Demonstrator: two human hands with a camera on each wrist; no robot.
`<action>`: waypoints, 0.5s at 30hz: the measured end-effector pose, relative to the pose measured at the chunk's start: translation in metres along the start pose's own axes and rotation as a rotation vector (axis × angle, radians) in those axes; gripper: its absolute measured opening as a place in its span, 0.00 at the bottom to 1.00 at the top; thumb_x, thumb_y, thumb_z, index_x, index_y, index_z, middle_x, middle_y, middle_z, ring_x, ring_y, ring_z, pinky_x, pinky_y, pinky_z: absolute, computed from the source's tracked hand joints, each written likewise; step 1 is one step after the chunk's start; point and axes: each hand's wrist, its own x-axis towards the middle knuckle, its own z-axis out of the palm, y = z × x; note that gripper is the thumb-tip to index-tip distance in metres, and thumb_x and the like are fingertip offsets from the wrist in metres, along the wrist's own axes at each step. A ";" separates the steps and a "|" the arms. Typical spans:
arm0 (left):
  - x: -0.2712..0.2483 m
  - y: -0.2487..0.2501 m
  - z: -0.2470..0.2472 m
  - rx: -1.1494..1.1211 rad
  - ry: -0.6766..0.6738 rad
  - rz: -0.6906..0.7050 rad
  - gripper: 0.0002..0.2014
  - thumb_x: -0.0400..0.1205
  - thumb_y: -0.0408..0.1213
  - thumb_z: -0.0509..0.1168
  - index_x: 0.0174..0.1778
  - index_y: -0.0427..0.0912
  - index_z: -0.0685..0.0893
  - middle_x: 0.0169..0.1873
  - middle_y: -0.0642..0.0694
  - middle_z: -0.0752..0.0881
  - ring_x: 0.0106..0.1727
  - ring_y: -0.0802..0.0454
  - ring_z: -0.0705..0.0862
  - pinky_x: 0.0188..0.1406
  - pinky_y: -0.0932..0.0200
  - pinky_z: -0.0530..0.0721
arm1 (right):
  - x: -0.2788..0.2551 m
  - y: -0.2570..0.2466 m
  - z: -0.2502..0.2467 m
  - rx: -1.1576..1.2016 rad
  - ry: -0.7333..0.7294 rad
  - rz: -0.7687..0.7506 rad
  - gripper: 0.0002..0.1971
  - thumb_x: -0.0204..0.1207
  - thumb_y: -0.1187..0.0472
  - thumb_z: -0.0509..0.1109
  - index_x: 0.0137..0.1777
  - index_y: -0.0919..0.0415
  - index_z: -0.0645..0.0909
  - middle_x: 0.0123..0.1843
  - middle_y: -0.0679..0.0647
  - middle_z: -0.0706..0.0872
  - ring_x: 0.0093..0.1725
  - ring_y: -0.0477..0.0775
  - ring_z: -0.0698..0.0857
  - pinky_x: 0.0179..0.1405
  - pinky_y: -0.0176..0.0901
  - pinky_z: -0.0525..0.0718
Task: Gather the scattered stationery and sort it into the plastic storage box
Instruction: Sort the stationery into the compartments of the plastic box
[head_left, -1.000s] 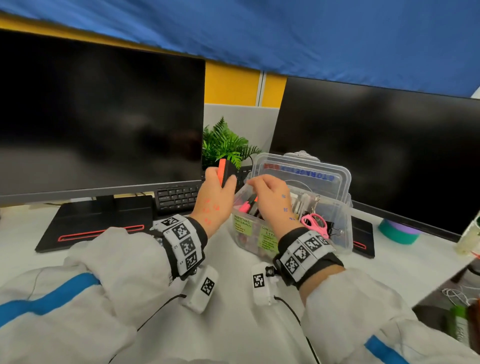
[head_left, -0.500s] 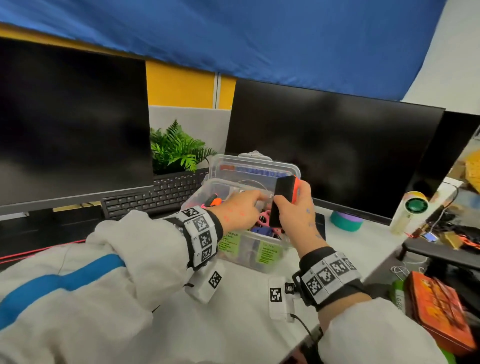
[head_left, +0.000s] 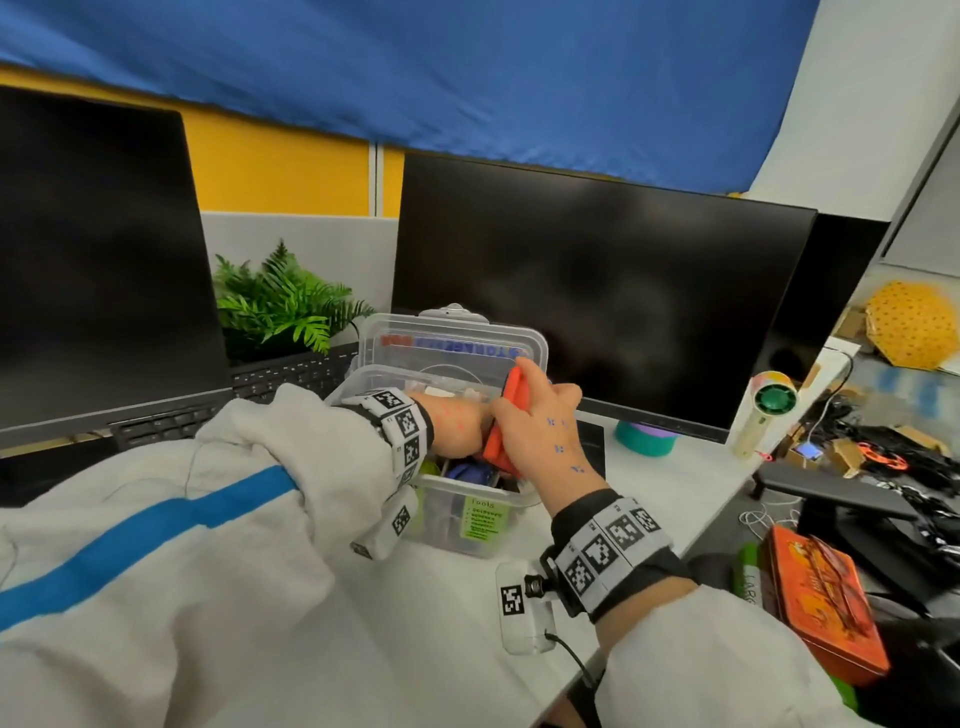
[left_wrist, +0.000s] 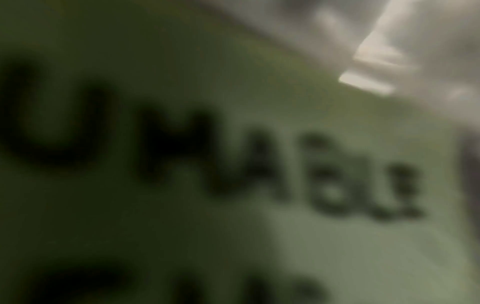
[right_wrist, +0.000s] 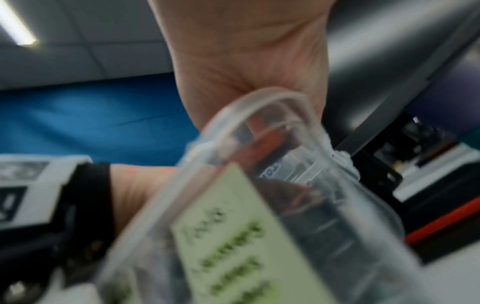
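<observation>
Gripping an orange-and-black stapler-like tool (head_left: 503, 422), the right hand (head_left: 540, 434) holds it tilted over the right end of the clear plastic storage box (head_left: 470, 519), thumb on the near side and fingers wrapped over the far side. The tool's lower end dips just below the box rim, among dark and blue items whose shapes are hard to make out. The left hand (head_left: 457, 423) reaches across into the box from the left, its back up and touching the tool; its fingers are hidden behind the right hand and the tool, so I cannot tell whether they are curled or loose.

The box stands on the white desk (head_left: 467, 613) in front of the right monitor (head_left: 597, 296), its hinged lid (head_left: 452, 345) standing open at the back. A green label (head_left: 480, 519) with handwriting is stuck on its front wall. The left wrist view is filled by a blurred green surface with dark lettering, probably another such label seen close up. In the right wrist view the box's rounded corner (right_wrist: 291, 127) sits just under the palm (right_wrist: 246, 51), and a strip of orange shows through the plastic.

A fern-like plant (head_left: 280, 301) and a keyboard (head_left: 280, 389) lie behind the left sleeve (head_left: 208, 519), next to the left monitor (head_left: 98, 260). A teal and purple tape roll (head_left: 647, 439) rests under the right monitor, a small handheld fan (head_left: 763, 410) stands near the desk's right edge, and an orange tin (head_left: 821, 597) lies lower right
</observation>
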 end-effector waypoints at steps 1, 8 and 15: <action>0.001 -0.003 0.001 -0.005 -0.027 -0.002 0.14 0.88 0.34 0.60 0.68 0.36 0.83 0.59 0.41 0.87 0.55 0.45 0.84 0.49 0.63 0.76 | 0.000 0.002 -0.001 -0.070 -0.004 -0.008 0.29 0.77 0.50 0.69 0.78 0.37 0.68 0.63 0.52 0.61 0.61 0.60 0.75 0.61 0.46 0.76; -0.004 -0.029 -0.001 -0.115 0.021 0.004 0.19 0.87 0.31 0.58 0.69 0.49 0.85 0.64 0.47 0.86 0.62 0.47 0.84 0.67 0.50 0.80 | 0.005 0.007 0.013 -0.630 -0.034 -0.016 0.22 0.83 0.42 0.54 0.71 0.47 0.78 0.71 0.62 0.72 0.74 0.67 0.68 0.76 0.64 0.65; -0.031 -0.053 -0.003 -0.271 0.295 -0.066 0.13 0.87 0.44 0.61 0.66 0.55 0.83 0.61 0.56 0.85 0.64 0.54 0.83 0.64 0.52 0.81 | 0.009 0.009 0.007 -0.692 -0.316 0.026 0.22 0.85 0.53 0.55 0.78 0.52 0.73 0.84 0.60 0.66 0.87 0.65 0.50 0.83 0.74 0.45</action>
